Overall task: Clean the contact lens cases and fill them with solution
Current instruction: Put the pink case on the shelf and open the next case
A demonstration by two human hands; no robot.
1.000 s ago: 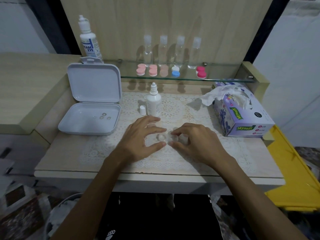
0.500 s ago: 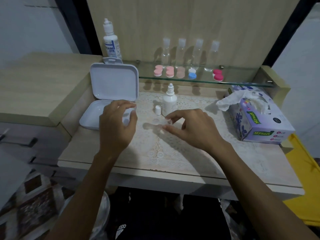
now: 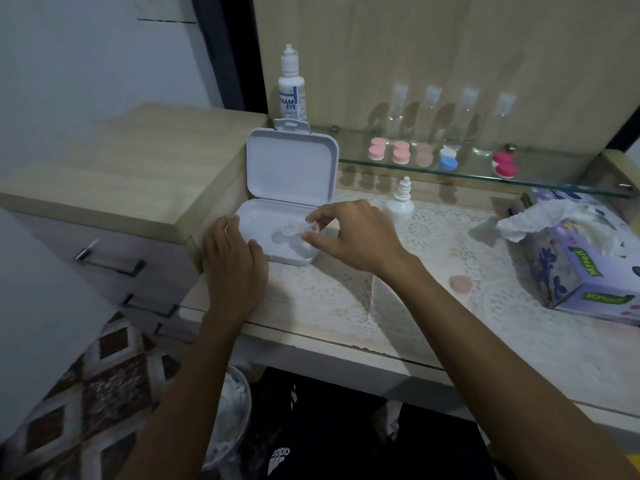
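A clear contact lens case [image 3: 294,232] hangs over the tray of the open white box [image 3: 263,216], pinched by my right hand [image 3: 349,233]. My left hand [image 3: 232,265] rests against the box's front left corner, fingers curled on its edge. A small white dropper bottle [image 3: 401,200] stands uncapped just right of the box. A pinkish cap [image 3: 460,284] lies on the lace mat. Coloured lens cases [image 3: 401,155] sit in a row on the glass shelf [image 3: 554,188]. A large solution bottle [image 3: 292,90] stands behind the box lid.
Several clear bottles [image 3: 431,116] line the back of the shelf. A tissue box [image 3: 585,261] sits at the right. A wooden cabinet with drawers [image 3: 131,168] rises at the left. A bin with white tissues [image 3: 232,410] stands below the table edge.
Both hands moved left from the mat's middle to the white box. My right hand carried the clear case over the tray; my left hand dropped onto the box's corner. The view swung left.
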